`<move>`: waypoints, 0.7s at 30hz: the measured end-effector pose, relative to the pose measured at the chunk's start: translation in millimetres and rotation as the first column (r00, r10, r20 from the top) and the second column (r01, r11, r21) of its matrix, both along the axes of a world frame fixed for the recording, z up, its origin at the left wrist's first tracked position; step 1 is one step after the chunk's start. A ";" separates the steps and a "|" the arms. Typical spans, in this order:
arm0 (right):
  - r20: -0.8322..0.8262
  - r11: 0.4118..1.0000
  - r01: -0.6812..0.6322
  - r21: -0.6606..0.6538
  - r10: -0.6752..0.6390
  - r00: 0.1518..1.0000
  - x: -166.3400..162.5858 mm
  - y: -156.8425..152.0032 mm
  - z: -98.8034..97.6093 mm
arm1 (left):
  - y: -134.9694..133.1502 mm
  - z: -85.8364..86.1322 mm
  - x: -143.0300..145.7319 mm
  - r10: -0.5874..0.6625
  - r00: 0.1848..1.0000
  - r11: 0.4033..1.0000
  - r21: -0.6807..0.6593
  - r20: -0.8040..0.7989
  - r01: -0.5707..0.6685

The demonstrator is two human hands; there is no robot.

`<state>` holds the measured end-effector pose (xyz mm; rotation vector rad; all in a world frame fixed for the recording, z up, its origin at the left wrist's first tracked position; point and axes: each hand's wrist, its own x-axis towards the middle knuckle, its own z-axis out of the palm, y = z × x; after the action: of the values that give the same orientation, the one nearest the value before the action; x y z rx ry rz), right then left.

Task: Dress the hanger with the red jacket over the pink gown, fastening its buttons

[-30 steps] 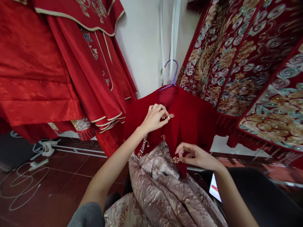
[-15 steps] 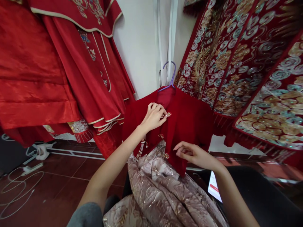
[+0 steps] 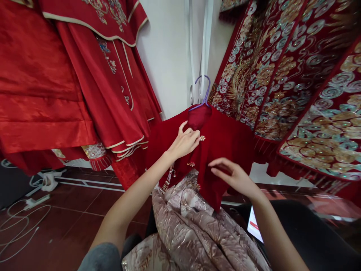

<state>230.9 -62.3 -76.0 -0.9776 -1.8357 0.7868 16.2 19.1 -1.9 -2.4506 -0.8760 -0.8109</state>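
A dark red jacket hangs on a purple hanger. My left hand is on its upper front, fingers curled and closed on the front edge beside the top beaded button. A second beaded fastening shows lower down, and a beaded tassel hangs at the left side. My right hand is over the other front panel, thumb and fingers apart, holding nothing. Below the jacket, a shiny pinkish-grey brocade cloth lies gathered across my lap.
Red garments with pale trim hang on the left. Heavily embroidered garments hang on the right. White cables lie on the tiled floor at left. A lit phone lies by my right forearm, near a black surface.
My left hand's fingers have shifted slightly at the top button, and the neckline opening shows more. My right hand has moved a little up and right, its fingers spreading wider.
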 end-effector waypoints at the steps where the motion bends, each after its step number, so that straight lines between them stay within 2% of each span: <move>1: -0.065 0.978 0.166 0.129 -0.159 0.985 -2.8 7.6 6.5 | -0.1 -1.1 1.3 0.018 1.000 1.000 0.004 0.001 -0.018; 2: -0.152 0.904 0.356 0.236 -0.328 0.932 -7.1 16.1 14.4 | -0.5 -2.6 3.1 0.040 0.999 0.999 0.004 0.011 -0.040; 3: -0.232 0.796 0.523 0.305 -0.471 0.851 -13.2 25.2 23.3 | -1.1 -4.5 5.4 0.072 0.997 0.997 0.004 0.035 -0.073; 4: -0.269 0.684 0.633 0.362 -0.574 0.774 -20.9 34.5 32.6 | -1.9 -7.0 8.0 0.115 0.991 0.993 0.006 0.069 -0.116; 5: -0.265 0.602 0.684 0.411 -0.639 0.722 -30.1 43.6 41.4 | -2.7 -9.9 10.8 0.168 0.979 0.985 0.009 0.113 -0.170; 7: -0.172 0.542 0.687 0.484 -0.711 0.682 -50.4 60.1 55.1 | -3.7 -16.4 15.9 0.274 0.939 0.959 0.011 0.209 -0.283; 10: -0.033 0.535 0.643 0.548 -0.754 0.655 -72.9 77.5 60.2 | -3.2 -22.9 16.1 0.379 0.871 0.919 -0.017 0.312 -0.394; 13: 0.002 0.507 0.643 0.574 -0.786 0.618 -67.6 83.4 53.4 | -0.5 -19.5 1.7 0.450 0.809 0.885 -0.070 0.378 -0.460; 17: -0.055 0.451 0.657 0.604 -0.799 0.599 -20.0 80.2 50.9 | 6.8 -5.0 -28.5 0.530 0.723 0.839 -0.151 0.442 -0.523; 21: -0.046 0.486 0.621 0.616 -0.764 0.643 28.4 83.3 56.2 | 13.2 -5.1 -40.3 0.570 0.704 0.820 -0.356 0.425 -0.449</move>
<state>259.2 21.0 -19.8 -1.2816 -1.4762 -0.4296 -24.1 32.3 -7.0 -1.9790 -1.8491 -1.2150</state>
